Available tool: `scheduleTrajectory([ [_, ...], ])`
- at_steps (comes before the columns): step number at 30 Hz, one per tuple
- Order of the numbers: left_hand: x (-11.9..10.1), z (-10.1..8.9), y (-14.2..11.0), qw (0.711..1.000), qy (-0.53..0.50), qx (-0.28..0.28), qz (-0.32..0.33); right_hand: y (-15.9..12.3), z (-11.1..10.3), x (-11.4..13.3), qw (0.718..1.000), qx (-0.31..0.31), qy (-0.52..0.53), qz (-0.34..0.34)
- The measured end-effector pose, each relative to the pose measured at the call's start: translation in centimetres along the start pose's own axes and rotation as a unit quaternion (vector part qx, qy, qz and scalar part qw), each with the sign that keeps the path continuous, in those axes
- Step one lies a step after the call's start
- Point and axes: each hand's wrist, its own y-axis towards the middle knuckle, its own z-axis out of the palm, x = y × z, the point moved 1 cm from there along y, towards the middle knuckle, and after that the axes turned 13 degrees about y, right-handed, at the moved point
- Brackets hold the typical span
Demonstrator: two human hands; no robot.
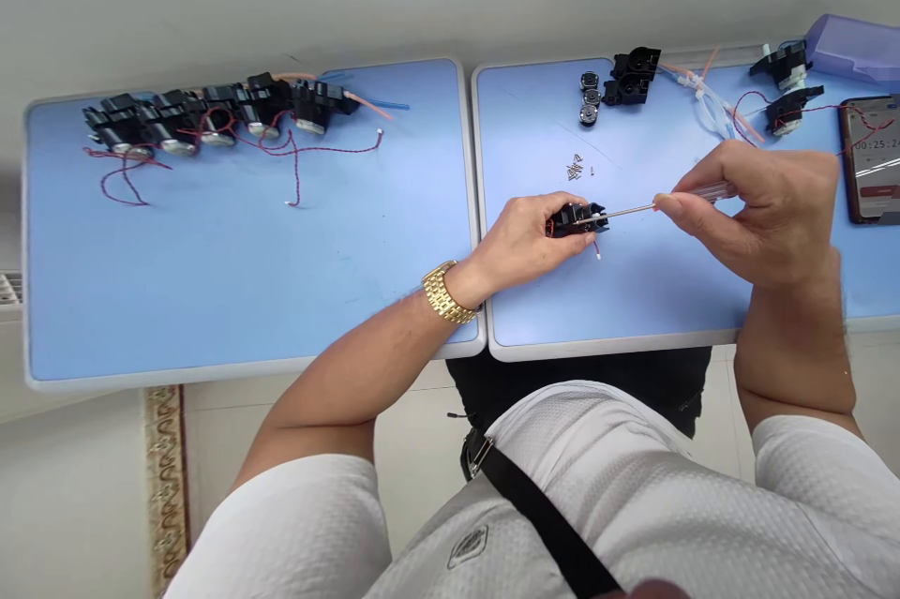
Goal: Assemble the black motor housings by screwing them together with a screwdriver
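Where the left hand (520, 238) grips, the black housing (577, 219) is hidden.

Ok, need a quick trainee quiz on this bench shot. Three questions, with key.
1. Which hand holds the screwdriver?
2. True or false: the gold watch is on the same arm as that hand.
3. What lies in a small pile on the blue table, just beyond the black plastic housing?

Key:
1. The right hand.
2. False: it is on the arm of the left hand.
3. Small screws.
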Motion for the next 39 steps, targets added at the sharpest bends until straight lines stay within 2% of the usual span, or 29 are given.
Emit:
scheduleTrajectory([
  [5,-0.2,-0.2,-0.1,1.000,0.002,0.001,-0.004,0.1,0.2,0.1,0.999,0.009,-0.010,0.034],
  [11,-0.4,-0.3,-0.1,1.000,0.005,0.000,-0.005,0.2,-0.2,1.3,0.993,0.067,0.037,0.088],
  [17,-0.3,-0.3,-0.1,1.000,0.006,-0.001,-0.007,0.0,0.1,0.9,0.996,0.031,0.067,0.047],
  [22,-0.2,-0.2,-0.1,1.000,0.003,0.010,-0.010,0.1,0.4,0.2,1.000,0.000,0.005,0.016],
  [25,-0.2,-0.2,-0.1,1.000,0.002,0.006,-0.008,0.1,0.4,0.2,0.999,0.006,-0.008,0.046],
  [31,-0.4,-0.3,0.0,1.000,0.007,0.002,-0.006,0.0,0.0,1.1,0.990,0.054,0.068,0.116],
  [34,-0.3,-0.3,0.0,1.000,0.006,0.001,-0.009,-0.2,-0.1,1.3,0.987,0.054,0.069,0.138],
  [39,-0.1,-0.2,0.0,1.000,0.000,0.006,-0.017,-0.1,0.1,0.8,0.997,0.026,0.034,0.068],
])
